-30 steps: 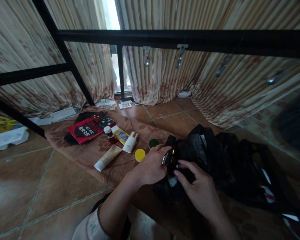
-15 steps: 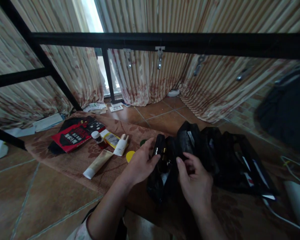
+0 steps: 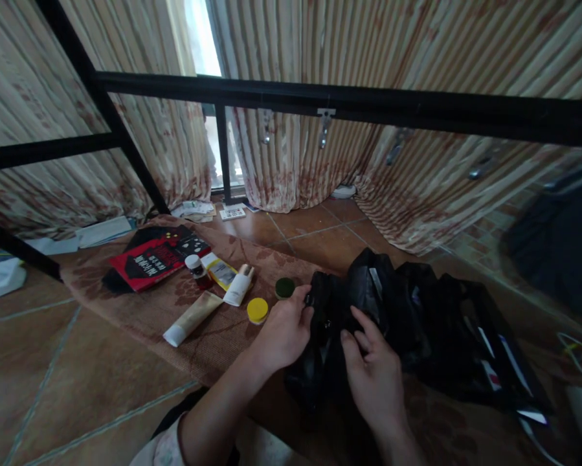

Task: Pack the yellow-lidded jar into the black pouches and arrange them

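Observation:
A black bag with several pouches (image 3: pixel 368 278) lies across the cloth in front of me. My left hand (image 3: pixel 283 333) pinches the left rim of its nearest pouch (image 3: pixel 300 382), thumb against fingers. On the right side of that pouch is my right hand (image 3: pixel 375 378), its index finger and thumb stretched out and apart. It is close to the dark fabric; whether it touches is hard to make out. Inside the pouch only a small glint shows. Left of my left hand stand a yellow-lidded jar (image 3: pixel 257 310) and a dark green lid (image 3: pixel 285 287).
On the brown cloth (image 3: pixel 140 317) lie a beige tube (image 3: pixel 193 318), a white-and-beige tube (image 3: pixel 239 285), a yellow packet (image 3: pixel 219 270), a white-capped bottle (image 3: pixel 197 270) and a red book (image 3: pixel 147 262). A black metal bar (image 3: pixel 281 97) crosses before the curtains. A white cable (image 3: pixel 543 446) runs at right.
The nearest pouch's mouth has narrowed, and the shiny items seen inside it are now mostly hidden. My left hand has shifted to its rim, uncovering the jar and the green lid. The view has tilted slightly.

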The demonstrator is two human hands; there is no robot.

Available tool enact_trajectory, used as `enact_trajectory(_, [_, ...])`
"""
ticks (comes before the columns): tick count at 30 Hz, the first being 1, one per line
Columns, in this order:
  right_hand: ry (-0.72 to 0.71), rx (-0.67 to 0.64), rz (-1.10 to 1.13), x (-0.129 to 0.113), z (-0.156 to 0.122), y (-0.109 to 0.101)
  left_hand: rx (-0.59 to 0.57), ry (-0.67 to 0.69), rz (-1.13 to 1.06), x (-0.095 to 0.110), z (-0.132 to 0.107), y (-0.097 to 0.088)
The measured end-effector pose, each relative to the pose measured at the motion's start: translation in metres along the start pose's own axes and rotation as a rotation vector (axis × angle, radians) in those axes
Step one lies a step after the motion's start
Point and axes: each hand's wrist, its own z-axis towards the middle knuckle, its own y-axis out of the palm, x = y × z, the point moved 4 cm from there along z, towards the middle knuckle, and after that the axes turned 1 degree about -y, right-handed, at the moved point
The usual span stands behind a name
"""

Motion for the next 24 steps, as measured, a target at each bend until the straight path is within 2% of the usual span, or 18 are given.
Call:
enact_trajectory(6, [0.021, 0.109, -0.075, 0.010, 0.000, -0.007, 0.056, 0.133, -0.081, 0.009, -0.001, 0.000])
enact_trajectory(11, [-0.021, 0.125, -0.194, 0.014, 0.011, -0.010, 0.060, 0.006, -0.037, 0.005, 0.003, 0.002])
enact_trajectory(16, [0.016, 0.124, -0.195, 0.013, 0.011, -0.010, 0.069, 0.004, 0.038, 0.002, 0.001, -0.001])
enact_trajectory(20, [0.031, 0.165, -0.152, 0.005, 0.005, -0.011, 0.098, -0.029, 0.102, -0.007, 0.000, -0.016])
enact_trajectory(24, [0.079, 0.255, -0.146, -0.002, 0.001, -0.016, 0.132, -0.098, 0.201, -0.028, 0.005, -0.043])
